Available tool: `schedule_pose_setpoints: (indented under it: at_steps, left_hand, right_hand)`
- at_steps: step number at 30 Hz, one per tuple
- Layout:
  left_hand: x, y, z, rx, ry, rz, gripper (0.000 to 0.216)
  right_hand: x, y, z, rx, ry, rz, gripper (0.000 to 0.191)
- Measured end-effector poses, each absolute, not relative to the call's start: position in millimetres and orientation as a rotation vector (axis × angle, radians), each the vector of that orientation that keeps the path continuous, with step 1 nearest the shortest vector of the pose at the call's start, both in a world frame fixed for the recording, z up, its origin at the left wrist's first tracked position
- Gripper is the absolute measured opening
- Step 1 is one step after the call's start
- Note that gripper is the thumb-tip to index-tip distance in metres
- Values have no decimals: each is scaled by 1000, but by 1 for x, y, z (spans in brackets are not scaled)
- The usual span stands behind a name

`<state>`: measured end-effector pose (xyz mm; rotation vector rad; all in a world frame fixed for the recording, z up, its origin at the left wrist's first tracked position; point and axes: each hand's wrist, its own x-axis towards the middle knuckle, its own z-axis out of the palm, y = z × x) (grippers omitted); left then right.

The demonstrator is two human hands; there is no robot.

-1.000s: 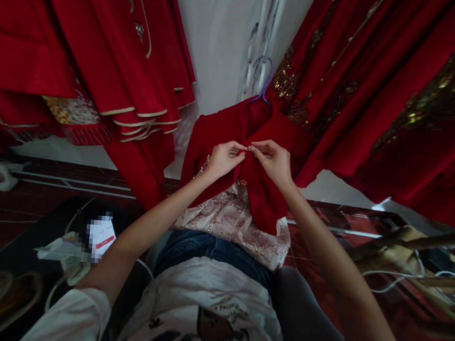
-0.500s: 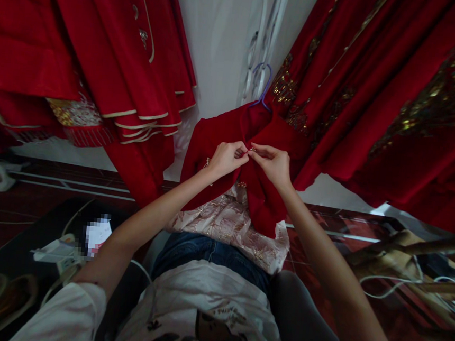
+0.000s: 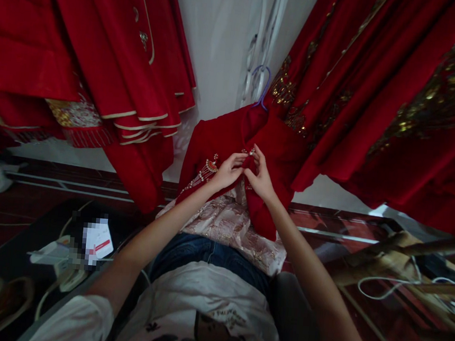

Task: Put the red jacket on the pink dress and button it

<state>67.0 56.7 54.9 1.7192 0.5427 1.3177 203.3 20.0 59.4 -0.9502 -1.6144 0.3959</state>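
Note:
A red jacket [image 3: 214, 135] hangs on a purple hanger [image 3: 263, 91] in front of me, over a pale pink patterned fabric [image 3: 223, 220]. At its front opening, below the collar, my left hand [image 3: 228, 171] has its fingers and thumb closed on the left front edge. Close beside it, my right hand [image 3: 262, 178] grips the cloth at the same opening, thumb low and fingers by a small beaded fastening [image 3: 252, 152]. A beaded tassel ornament [image 3: 211, 166] lies on the jacket left of my left hand. The cloth between the fingertips is partly hidden.
Red garments with pale trim [image 3: 103, 48] hang at left, and red ones with gold sequins [image 3: 411, 112] at right. A dark table [image 3: 17, 247] at lower left bears a lit phone [image 3: 100, 239], a power strip and cables. Wooden bars [image 3: 399, 254] and a white cable are at right.
Both hands have moved slightly down the jacket front, from a fingertip pinch to a wider grip. The tassel ornament at left has come into fuller view.

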Motion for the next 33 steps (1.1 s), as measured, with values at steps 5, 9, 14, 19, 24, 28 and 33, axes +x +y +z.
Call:
schedule_pose_setpoints:
  at_steps: [5,9,14,19,24,28,33]
  left_hand:
    - [57,46,40,1425,496,1089,30]
    - [56,46,39,1356,675,1222,35]
    - [45,47,35,1590,846,1392,16]
    - [17,54,27,1704,1263,1845,27]
    - [7,75,19,1589,1156,1742,29]
    - [5,84,16,1531,1069,1772,23]
    - [-3,81,20,1492,1023,1756,21]
  right_hand:
    - [214,8,47,-1172,-1660,230,87]
    - [244,8,54,-1396,-1529,237,60]
    - [276,-8,91,-1256,-1523,439,29]
    - [270,-38,125,-1089,-1586,789,34]
    - [239,-43,126,-934,-1617,949,39]
    - [211,-22,108,-917,-1594,979,48]
    - [177,20,80,-967,-1480,837,56]
